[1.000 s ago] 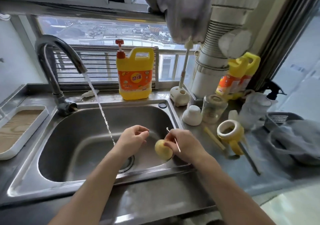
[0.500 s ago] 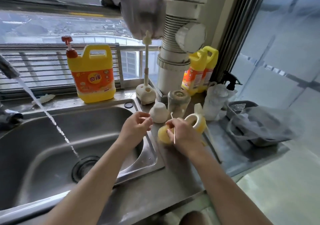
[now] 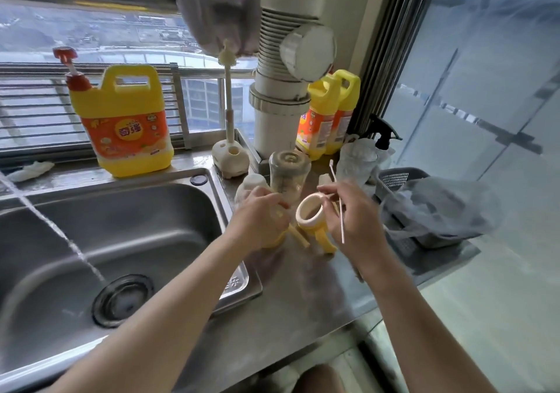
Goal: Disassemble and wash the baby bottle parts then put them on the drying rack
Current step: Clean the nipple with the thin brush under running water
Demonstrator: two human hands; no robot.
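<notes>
Ring [image 3: 300, 212] sits between left hand [image 3: 260, 220], seemingly gripping a yellow part [image 3: 274, 239], and right hand [image 3: 351, 214] pinching a stick [image 3: 332, 174].

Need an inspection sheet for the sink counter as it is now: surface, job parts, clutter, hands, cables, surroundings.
Surface: steel counter; sink with a water stream falling toward the drain.
Job's things: clear bottle upside down on the counter, white cap beside it, yellow handled collar between the hands.
Clutter: detergent jug, brush stand, yellow bottles, spray bottle, basket holding a plastic bag.
Hands: left hand curls over a yellow part; right hand pinches a thin white stick.
Cables: nothing seen.
Surroundings: barred window, white pipe.
</notes>
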